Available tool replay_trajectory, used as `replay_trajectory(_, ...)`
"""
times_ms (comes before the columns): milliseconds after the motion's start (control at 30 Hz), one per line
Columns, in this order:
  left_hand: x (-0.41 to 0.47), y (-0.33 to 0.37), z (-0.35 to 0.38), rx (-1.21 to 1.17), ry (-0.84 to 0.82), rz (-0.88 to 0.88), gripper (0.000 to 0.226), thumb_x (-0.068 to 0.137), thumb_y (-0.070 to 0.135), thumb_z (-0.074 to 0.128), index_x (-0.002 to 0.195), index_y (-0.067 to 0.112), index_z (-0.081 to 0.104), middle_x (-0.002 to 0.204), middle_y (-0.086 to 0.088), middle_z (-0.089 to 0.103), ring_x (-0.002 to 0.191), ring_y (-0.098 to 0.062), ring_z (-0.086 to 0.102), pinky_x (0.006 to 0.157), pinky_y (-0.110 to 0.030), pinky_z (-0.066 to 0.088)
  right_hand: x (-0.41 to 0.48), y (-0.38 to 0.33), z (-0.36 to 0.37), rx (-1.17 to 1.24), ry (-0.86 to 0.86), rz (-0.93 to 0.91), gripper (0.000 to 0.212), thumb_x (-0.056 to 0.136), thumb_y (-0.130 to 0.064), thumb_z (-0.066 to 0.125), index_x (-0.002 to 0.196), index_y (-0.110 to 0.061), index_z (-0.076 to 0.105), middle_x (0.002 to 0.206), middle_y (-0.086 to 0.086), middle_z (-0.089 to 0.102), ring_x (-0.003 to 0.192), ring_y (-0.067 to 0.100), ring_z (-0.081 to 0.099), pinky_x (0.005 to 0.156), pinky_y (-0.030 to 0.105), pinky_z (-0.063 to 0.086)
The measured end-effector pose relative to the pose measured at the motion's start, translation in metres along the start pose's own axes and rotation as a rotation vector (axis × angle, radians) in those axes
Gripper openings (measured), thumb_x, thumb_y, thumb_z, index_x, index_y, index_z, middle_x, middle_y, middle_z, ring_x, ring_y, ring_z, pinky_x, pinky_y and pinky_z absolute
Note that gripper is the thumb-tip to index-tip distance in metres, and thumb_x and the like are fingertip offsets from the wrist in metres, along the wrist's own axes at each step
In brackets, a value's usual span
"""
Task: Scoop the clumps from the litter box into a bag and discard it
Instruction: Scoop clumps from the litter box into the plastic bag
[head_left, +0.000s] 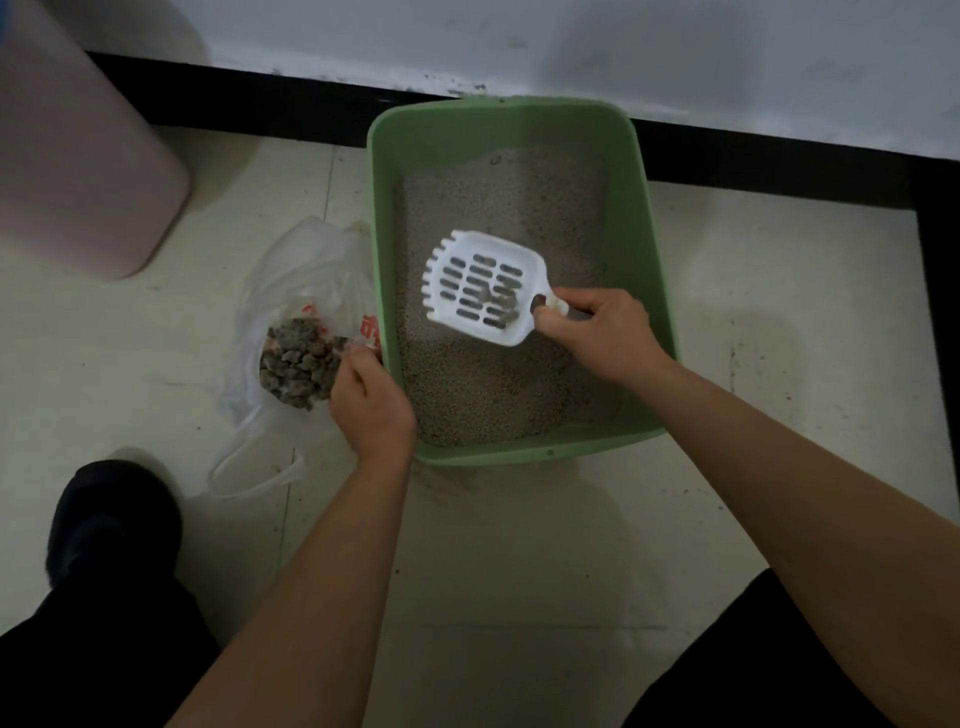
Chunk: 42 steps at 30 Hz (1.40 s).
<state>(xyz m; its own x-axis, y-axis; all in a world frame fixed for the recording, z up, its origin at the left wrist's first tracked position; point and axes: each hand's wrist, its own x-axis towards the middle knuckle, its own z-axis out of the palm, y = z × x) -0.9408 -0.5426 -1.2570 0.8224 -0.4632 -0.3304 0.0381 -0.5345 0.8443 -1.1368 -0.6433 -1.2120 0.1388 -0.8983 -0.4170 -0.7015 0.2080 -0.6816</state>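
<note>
Both my hands busy: right hand (597, 338) grips white slotted scoop (483, 286) over green box (545, 453); left hand (371, 400) pinches clump-filled bag (306, 260).

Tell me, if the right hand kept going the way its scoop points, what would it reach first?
Likely the left wall of the litter box, bag beyond. How high the right hand holds the scoop is unclear.

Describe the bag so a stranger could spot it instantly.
Start at the green litter box by the wall. Against its left side lies a plastic bag, gripped by the left hand. Unlike the pink bin nearby, it is see-through, showing grey clumps.
</note>
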Motion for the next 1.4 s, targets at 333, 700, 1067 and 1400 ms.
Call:
replay_trajectory(333, -0.004, 0.003, -0.001, 0.079, -0.046, 0.11, 0.035, 0.102, 0.027, 0.039, 0.074, 0.011, 0.05, 0.065, 0.001, 0.047, 0.061, -0.015, 0.043, 0.056, -0.032, 0.028, -0.005, -0.02, 0.0, 0.008, 0.048, 0.032, 0.032, 0.067, -0.069, 0.061, 0.098, -0.066, 0.063, 0.093, -0.028, 0.071, 0.1, 0.007, 0.065, 0.103, 0.049, 0.044)
replay_trajectory(700, 0.036, 0.048, -0.075, 0.413, 0.359, 0.534, 0.053, 0.074, 0.026, 0.064, 0.124, 0.009, 0.056, 0.126, -0.014, 0.05, 0.118, -0.033, 0.047, 0.097, -0.042, 0.034, -0.02, -0.107, 0.013, -0.4, 0.114, -0.201, 0.07, 0.069, -0.092, 0.042, 0.101, -0.036, 0.068, 0.081, -0.014, 0.069, 0.076, 0.008, 0.064, 0.091, 0.045, 0.051)
replay_trajectory(1067, 0.049, 0.052, -0.087, 0.077, 0.251, 0.3, 0.031, 0.087, 0.017, 0.053, 0.118, 0.02, 0.056, 0.095, 0.006, 0.065, 0.082, -0.008, 0.061, 0.075, -0.021, 0.05, -0.046, -0.184, 0.057, -1.044, 0.15, -0.559, 0.059, 0.087, -0.069, 0.052, 0.058, -0.02, 0.039, 0.05, -0.003, 0.042, 0.049, 0.016, 0.034, 0.091, 0.041, 0.033)
replay_trajectory(1400, 0.052, 0.052, -0.078, 0.06, 0.254, 0.306, 0.028, 0.088, 0.014, 0.053, 0.115, 0.019, 0.058, 0.097, 0.005, 0.063, 0.085, -0.011, 0.061, 0.071, -0.011, 0.046, -0.039, -0.16, 0.034, -0.938, 0.236, -0.541, 0.061, 0.086, -0.078, 0.035, 0.07, -0.025, 0.06, 0.057, -0.009, 0.05, 0.06, 0.013, 0.046, 0.091, 0.041, 0.034)
